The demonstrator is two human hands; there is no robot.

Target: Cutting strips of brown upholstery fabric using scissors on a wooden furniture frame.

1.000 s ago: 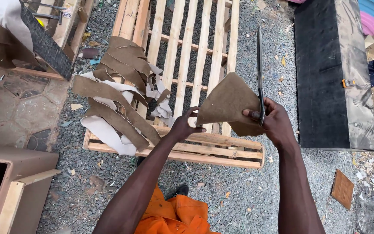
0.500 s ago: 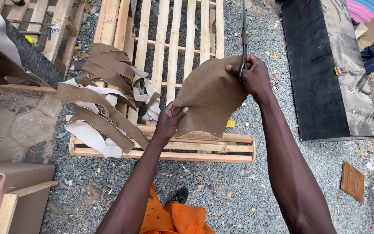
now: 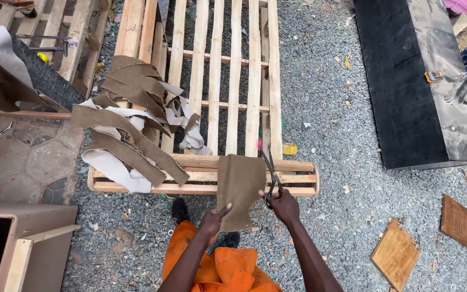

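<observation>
L hand (image 3: 213, 220) pinching bottom edge of brown fabric piece (image 3: 239, 189); R hand (image 3: 284, 206) gripping scissors (image 3: 271, 173), blades at fabric's right edge. Wooden frame (image 3: 298, 178) just beyond hands; cut strips (image 3: 128, 127) far left.

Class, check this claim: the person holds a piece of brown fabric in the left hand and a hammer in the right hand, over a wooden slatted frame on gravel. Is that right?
One thing is wrong: the right hand holds scissors, not a hammer. The head view shows their blades at the edge of the brown fabric, which the left hand holds, over the wooden slatted frame on gravel.

Brown fabric piece (image 3: 239, 186) between scissors-holding hands
</observation>
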